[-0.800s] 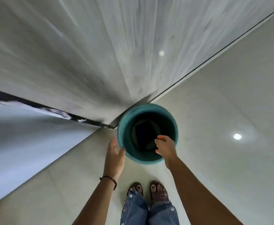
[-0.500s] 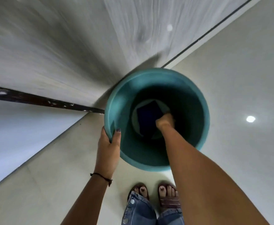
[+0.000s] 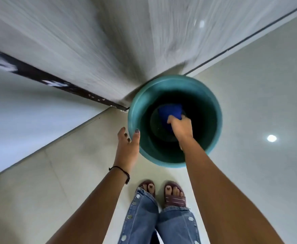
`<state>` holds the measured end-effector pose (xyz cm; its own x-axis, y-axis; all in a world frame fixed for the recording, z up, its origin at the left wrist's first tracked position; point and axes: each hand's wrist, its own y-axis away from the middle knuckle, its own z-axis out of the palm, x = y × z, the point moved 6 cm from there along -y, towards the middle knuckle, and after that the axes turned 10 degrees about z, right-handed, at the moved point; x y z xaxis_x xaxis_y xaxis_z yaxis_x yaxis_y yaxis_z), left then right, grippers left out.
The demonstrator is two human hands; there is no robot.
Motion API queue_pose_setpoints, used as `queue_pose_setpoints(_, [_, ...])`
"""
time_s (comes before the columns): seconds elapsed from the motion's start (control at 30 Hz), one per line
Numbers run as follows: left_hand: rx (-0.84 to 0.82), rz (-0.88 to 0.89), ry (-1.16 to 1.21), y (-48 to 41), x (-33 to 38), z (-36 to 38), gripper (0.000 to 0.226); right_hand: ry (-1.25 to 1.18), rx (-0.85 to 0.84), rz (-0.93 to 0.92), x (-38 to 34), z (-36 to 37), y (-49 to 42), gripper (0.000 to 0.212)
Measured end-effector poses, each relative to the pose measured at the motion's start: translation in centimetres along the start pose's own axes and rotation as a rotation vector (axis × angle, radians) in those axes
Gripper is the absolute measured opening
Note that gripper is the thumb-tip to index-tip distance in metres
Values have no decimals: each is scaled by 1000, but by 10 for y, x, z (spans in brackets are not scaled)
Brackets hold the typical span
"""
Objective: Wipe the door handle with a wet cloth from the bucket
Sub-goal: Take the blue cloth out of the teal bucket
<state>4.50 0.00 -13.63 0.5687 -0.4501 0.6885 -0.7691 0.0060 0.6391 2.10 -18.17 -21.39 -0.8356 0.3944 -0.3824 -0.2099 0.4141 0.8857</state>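
A teal bucket [image 3: 213,110] stands on the pale floor against the foot of a grey wood-grain door [image 3: 109,41]. My right hand [image 3: 181,127] reaches down inside the bucket and is closed on a blue cloth [image 3: 170,111], which hangs just above the dark bottom. My left hand [image 3: 128,145] holds the bucket's near-left rim, thumb over the edge. The door handle is out of view.
A dark strip [image 3: 52,80] runs along the door's bottom edge at left, beside a white wall [image 3: 29,111]. My sandalled feet [image 3: 161,192] and jeans stand just behind the bucket. Glossy pale floor tiles [image 3: 258,173] spread to the right.
My right hand went down into the bucket and took hold of the blue cloth, now lifting it off the bottom. My left hand gripped the rim. The view pulled back up.
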Motion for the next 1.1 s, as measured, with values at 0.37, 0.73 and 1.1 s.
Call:
queue_pose_setpoints(0.37, [-48,196,436,276,203,-98,30,-105,-496,-195,-62,-113,425,25])
queue_pose_setpoints(0.73, [231,401,617,469,222,-321,21,144,-316,-785,-70,-70,694,17])
queue_pose_setpoints(1.1, [422,405,1071,597,64,-571,36,502,-777,-997,78,159,948,6])
